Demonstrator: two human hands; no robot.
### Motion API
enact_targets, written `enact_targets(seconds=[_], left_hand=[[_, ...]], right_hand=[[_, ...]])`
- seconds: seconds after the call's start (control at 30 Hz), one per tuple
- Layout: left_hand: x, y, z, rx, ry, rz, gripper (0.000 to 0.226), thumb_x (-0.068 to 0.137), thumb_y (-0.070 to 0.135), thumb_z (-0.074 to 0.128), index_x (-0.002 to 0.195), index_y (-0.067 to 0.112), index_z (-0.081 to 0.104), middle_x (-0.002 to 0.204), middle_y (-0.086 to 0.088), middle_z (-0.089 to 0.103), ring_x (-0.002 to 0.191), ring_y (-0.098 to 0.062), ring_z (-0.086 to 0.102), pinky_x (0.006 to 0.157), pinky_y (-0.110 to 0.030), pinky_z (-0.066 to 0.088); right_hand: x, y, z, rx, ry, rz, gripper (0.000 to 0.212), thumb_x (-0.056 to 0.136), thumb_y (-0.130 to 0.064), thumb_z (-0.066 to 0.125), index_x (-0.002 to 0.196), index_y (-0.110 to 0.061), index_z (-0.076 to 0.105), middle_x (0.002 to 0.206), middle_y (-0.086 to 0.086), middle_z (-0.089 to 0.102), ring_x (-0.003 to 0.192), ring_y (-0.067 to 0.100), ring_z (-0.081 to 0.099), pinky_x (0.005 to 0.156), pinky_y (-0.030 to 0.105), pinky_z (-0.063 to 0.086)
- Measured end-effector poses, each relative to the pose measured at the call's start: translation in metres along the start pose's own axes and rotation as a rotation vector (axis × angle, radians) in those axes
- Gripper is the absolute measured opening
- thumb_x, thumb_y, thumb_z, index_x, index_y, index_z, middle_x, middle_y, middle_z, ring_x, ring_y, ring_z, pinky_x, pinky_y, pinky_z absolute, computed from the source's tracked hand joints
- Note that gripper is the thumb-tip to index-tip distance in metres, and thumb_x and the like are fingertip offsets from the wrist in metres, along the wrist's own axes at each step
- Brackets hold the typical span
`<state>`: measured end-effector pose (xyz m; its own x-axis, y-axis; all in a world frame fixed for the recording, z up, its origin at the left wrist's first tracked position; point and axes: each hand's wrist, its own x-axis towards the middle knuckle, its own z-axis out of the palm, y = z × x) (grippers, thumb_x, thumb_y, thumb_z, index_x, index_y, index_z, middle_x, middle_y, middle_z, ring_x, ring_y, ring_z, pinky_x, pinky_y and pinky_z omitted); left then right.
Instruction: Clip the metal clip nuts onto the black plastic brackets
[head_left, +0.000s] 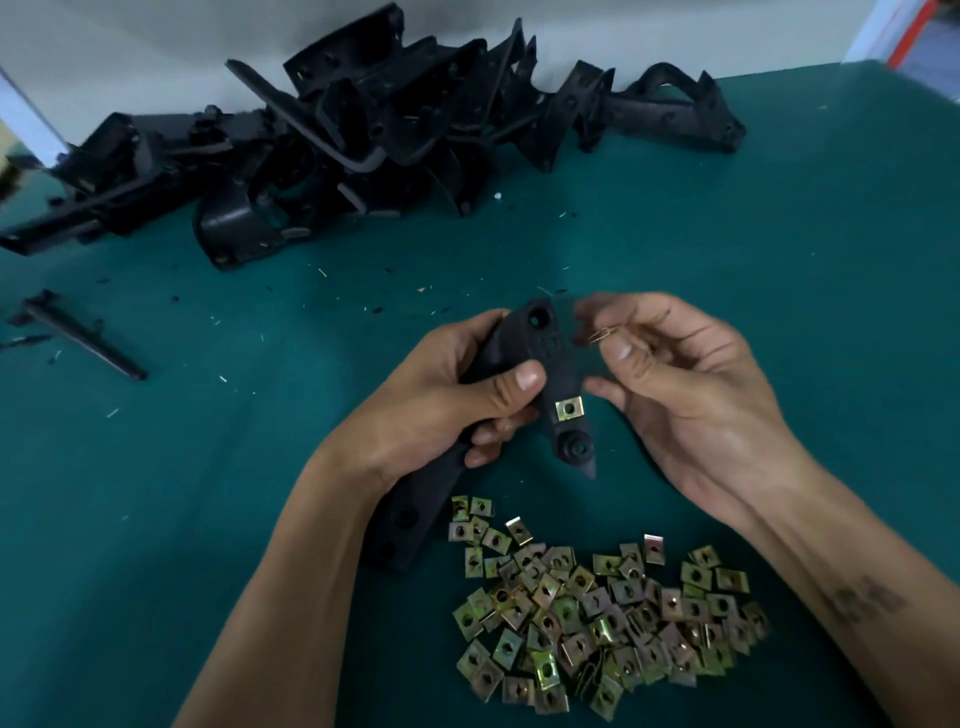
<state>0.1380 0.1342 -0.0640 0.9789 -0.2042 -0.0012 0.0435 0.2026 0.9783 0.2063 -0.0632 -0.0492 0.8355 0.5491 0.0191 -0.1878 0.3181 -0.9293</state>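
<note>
The left hand (457, 395) gripped the bracket (545, 374) above the heap of nuts (597, 618) while the right hand (670, 384) pinched one clip nut (600, 335) beside its upper edge, which probably wanted squaring to slide home like the fitted clip (569, 409).

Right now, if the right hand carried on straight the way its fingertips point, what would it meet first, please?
Most likely the black bracket gripped in the left hand. The right hand pinches a clip nut aimed leftward at the bracket's upper end; depth is unclear.
</note>
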Motion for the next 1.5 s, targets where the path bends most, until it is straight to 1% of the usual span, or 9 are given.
enact_targets(seconds=[0.1, 0.17, 0.27, 0.47, 0.6, 0.73, 0.93, 1.23, 1.5], left_hand=[[0.001, -0.002, -0.001, 0.007, -0.004, 0.004, 0.045, 0.084, 0.044, 0.077, 0.109, 0.012, 0.057, 0.065, -0.002, 0.046, 0.046, -0.012, 0.037, 0.040, -0.023, 0.037], [0.001, -0.003, -0.001, 0.002, -0.003, 0.004, 0.045, 0.084, 0.044, 0.077, 0.109, 0.012, 0.057, 0.065, -0.002, 0.045, 0.047, -0.012, 0.037, 0.041, -0.023, 0.037], [0.001, -0.003, -0.001, 0.002, -0.002, 0.000, 0.045, 0.084, 0.043, 0.077, 0.109, 0.012, 0.057, 0.065, -0.002, 0.046, 0.047, -0.012, 0.037, 0.041, -0.023, 0.038], [0.000, -0.001, 0.001, 0.013, -0.003, 0.000, 0.042, 0.086, 0.042, 0.076, 0.109, 0.012, 0.057, 0.065, -0.001, 0.046, 0.047, -0.012, 0.037, 0.041, -0.023, 0.038], [0.001, -0.001, 0.002, 0.026, -0.009, -0.002, 0.040, 0.086, 0.042, 0.075, 0.106, 0.013, 0.057, 0.065, -0.003, 0.045, 0.047, -0.012, 0.037, 0.041, -0.023, 0.038], [0.002, 0.000, 0.003, 0.044, 0.000, -0.011, 0.049, 0.085, 0.045, 0.076, 0.111, 0.009, 0.056, 0.066, -0.004, 0.045, 0.047, -0.013, 0.037, 0.042, -0.024, 0.037], [0.002, -0.001, 0.002, 0.044, 0.000, -0.012, 0.053, 0.085, 0.044, 0.076, 0.114, 0.005, 0.055, 0.066, -0.005, 0.045, 0.047, -0.013, 0.038, 0.041, -0.024, 0.037], [0.004, 0.000, 0.003, 0.081, -0.006, -0.011, 0.048, 0.083, 0.042, 0.074, 0.111, 0.007, 0.055, 0.063, -0.003, 0.045, 0.046, -0.012, 0.039, 0.041, -0.023, 0.038], [0.003, 0.001, 0.004, 0.068, -0.004, 0.001, 0.056, 0.084, 0.040, 0.072, 0.115, -0.002, 0.051, 0.063, -0.004, 0.045, 0.046, -0.013, 0.038, 0.041, -0.022, 0.037]], right_hand=[[-0.001, -0.001, -0.001, -0.053, 0.015, -0.024, 0.012, 0.072, -0.019, 0.076, 0.083, -0.020, 0.079, 0.072, 0.001, 0.063, 0.058, 0.013, 0.048, 0.049, 0.024, 0.037], [-0.002, -0.002, -0.002, -0.062, -0.004, -0.032, 0.011, 0.075, -0.017, 0.074, 0.085, -0.018, 0.079, 0.070, 0.000, 0.067, 0.048, 0.014, 0.050, 0.042, 0.021, 0.035], [-0.002, -0.003, -0.002, -0.008, -0.007, -0.033, 0.011, 0.080, -0.008, 0.069, 0.088, -0.010, 0.076, 0.072, 0.012, 0.070, 0.054, 0.020, 0.062, 0.048, 0.023, 0.049], [0.001, -0.004, -0.002, 0.056, 0.031, -0.091, 0.014, 0.078, -0.009, 0.072, 0.090, -0.002, 0.073, 0.079, 0.016, 0.074, 0.068, 0.023, 0.071, 0.062, 0.023, 0.058], [0.002, -0.002, -0.003, -0.121, 0.035, -0.170, 0.013, 0.079, -0.003, 0.076, 0.091, -0.004, 0.069, 0.075, 0.009, 0.073, 0.061, 0.020, 0.066, 0.059, 0.025, 0.053], [0.001, 0.002, 0.001, -0.128, 0.022, -0.200, 0.017, 0.080, -0.001, 0.077, 0.095, -0.006, 0.070, 0.078, 0.005, 0.075, 0.063, 0.018, 0.066, 0.062, 0.026, 0.053], [0.000, 0.004, 0.002, -0.056, 0.024, -0.154, 0.013, 0.079, -0.006, 0.074, 0.091, -0.008, 0.078, 0.082, 0.009, 0.074, 0.071, 0.019, 0.066, 0.065, 0.026, 0.052], [0.001, 0.006, -0.002, -0.267, 0.009, -0.216, 0.015, 0.085, -0.005, 0.071, 0.091, -0.017, 0.079, 0.079, 0.017, 0.070, 0.067, 0.023, 0.060, 0.066, 0.031, 0.048], [-0.001, 0.013, 0.010, -0.123, 0.060, -0.227, 0.016, 0.084, -0.003, 0.071, 0.088, -0.016, 0.080, 0.079, 0.012, 0.070, 0.069, 0.020, 0.057, 0.064, 0.026, 0.048]])
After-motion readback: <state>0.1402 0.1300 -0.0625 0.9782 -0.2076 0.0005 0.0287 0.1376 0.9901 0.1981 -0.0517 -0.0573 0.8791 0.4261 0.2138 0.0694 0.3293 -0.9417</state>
